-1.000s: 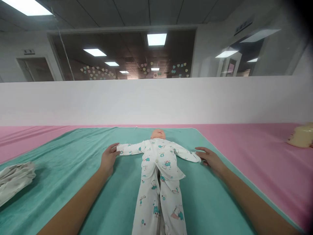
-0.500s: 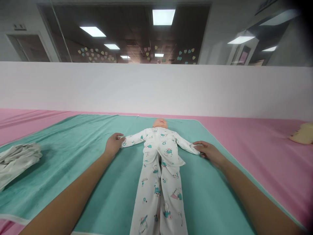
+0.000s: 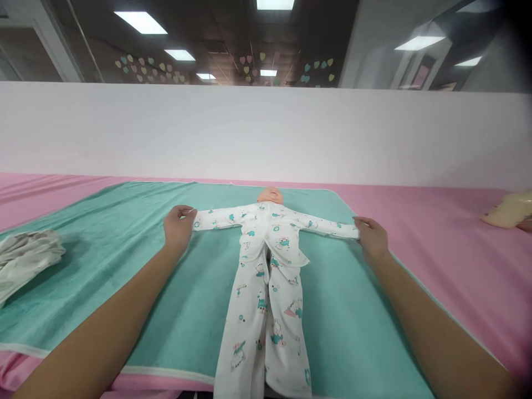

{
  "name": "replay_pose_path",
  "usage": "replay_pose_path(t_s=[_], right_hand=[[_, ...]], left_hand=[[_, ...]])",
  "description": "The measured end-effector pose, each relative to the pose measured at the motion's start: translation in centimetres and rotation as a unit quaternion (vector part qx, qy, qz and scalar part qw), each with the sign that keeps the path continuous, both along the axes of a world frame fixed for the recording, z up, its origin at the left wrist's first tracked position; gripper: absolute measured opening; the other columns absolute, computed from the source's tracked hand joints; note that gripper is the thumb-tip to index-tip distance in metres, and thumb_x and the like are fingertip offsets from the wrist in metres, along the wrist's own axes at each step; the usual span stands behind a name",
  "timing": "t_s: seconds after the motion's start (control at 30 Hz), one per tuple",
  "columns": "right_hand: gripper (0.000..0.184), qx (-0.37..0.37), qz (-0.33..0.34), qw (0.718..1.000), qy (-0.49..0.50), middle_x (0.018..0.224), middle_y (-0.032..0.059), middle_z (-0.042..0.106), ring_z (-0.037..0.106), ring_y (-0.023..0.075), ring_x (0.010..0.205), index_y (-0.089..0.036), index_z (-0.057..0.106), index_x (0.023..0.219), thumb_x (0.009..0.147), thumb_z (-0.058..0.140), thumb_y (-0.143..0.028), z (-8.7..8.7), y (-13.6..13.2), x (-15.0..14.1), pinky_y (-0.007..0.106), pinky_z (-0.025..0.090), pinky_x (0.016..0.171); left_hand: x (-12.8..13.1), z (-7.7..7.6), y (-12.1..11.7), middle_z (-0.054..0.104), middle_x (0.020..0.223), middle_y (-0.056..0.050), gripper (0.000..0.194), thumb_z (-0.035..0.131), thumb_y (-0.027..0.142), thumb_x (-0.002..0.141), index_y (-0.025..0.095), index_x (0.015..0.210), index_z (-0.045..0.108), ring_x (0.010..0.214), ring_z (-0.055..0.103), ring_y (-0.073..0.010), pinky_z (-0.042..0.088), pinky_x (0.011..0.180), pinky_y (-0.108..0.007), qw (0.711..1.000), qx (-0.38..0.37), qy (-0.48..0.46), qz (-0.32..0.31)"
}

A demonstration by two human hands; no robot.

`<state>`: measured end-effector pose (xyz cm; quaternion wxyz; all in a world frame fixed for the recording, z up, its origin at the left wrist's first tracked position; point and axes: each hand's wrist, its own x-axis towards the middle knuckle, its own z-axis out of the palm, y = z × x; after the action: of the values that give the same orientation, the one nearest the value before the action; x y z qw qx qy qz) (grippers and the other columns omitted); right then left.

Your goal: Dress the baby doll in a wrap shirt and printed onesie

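Note:
A baby doll (image 3: pixel 270 195) lies on its back with its head at the far end. It wears a white printed pajama top (image 3: pixel 270 233) and matching pajama pants (image 3: pixel 261 316), whose legs run toward me. My left hand (image 3: pixel 178 226) is closed on the cuff of the sleeve (image 3: pixel 216 218) at the left. At the other side, my right hand (image 3: pixel 372 235) pinches the end of the right-hand sleeve (image 3: pixel 328 227). Both sleeves are stretched straight out sideways. The doll's hands are hidden from sight.
Under the doll is a green blanket (image 3: pixel 124 266) over a pink sheet (image 3: pixel 449 249). Crumpled pale cloth (image 3: pixel 29 257) lies at the left. A yellowish object (image 3: pixel 507 210), partly cut off, is at the right edge. A white low wall (image 3: pixel 266 133) with glass above stands behind.
Both hands have moved outward, and the sleeves are now pulled longer and straighter. The camera view has tilted down slightly, showing the blanket's near edge.

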<state>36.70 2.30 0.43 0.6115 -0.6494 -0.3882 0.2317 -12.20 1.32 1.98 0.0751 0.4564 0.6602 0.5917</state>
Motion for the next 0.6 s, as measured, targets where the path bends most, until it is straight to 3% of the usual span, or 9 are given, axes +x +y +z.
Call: replay_pose_path(t_s=[0.3, 0.4, 0.5, 0.6], right_hand=[[0.037, -0.005, -0.032, 0.999, 0.015, 0.077, 0.0015, 0.056, 0.047, 0.0113, 0.058, -0.02, 0.064, 0.099, 0.068, 0.053, -0.034, -1.3, 1.0, 0.5, 0.025, 0.041, 0.05], [0.032, -0.043, -0.03, 0.994, -0.1, 0.079, 0.0038, 0.059, 0.051, 0.0148, 0.064, -0.017, 0.064, 0.093, 0.069, 0.052, -0.034, -2.0, 1.4, 1.0, 0.029, 0.043, 0.059], [0.028, -0.048, -0.023, 0.962, -0.269, 0.099, 0.0091, 0.059, 0.055, 0.0191, 0.08, -0.016, 0.063, 0.092, 0.069, 0.053, -0.029, -1.7, 1.1, 0.6, 0.033, 0.043, 0.072], [0.029, 0.01, 0.021, 0.948, -0.317, 0.109, 0.0093, 0.056, 0.056, 0.0203, 0.089, -0.018, 0.06, 0.098, 0.077, 0.048, -0.033, -0.3, -0.4, -1.7, 0.033, 0.042, 0.078]], left_hand=[[-0.5, 0.0, 0.3, 0.064, 0.087, -0.001, 0.021, 0.057, 0.035, 0.074, 0.021, 0.09, 0.06, 0.079, 0.06, -0.0164, 0.046, 0.072, -0.026, 0.995, -0.035, 0.079, 0.039], [-1.0, -0.8, 0.8, 0.065, 0.094, -0.002, 0.023, 0.054, 0.029, 0.076, 0.022, 0.097, 0.059, 0.088, 0.06, -0.0197, 0.046, 0.08, -0.031, 0.982, -0.106, 0.153, 0.034], [-0.6, -1.3, 0.9, 0.054, 0.121, -0.011, 0.034, 0.052, 0.019, 0.074, 0.019, 0.108, 0.057, 0.102, 0.057, -0.0255, 0.046, 0.086, -0.039, 0.951, -0.178, 0.252, 0.018], [0.9, -1.4, 0.6, 0.032, 0.143, -0.015, 0.036, 0.048, 0.021, 0.08, 0.016, 0.114, 0.055, 0.123, 0.042, -0.0301, 0.039, 0.098, -0.043, 0.924, -0.132, 0.359, 0.01]])
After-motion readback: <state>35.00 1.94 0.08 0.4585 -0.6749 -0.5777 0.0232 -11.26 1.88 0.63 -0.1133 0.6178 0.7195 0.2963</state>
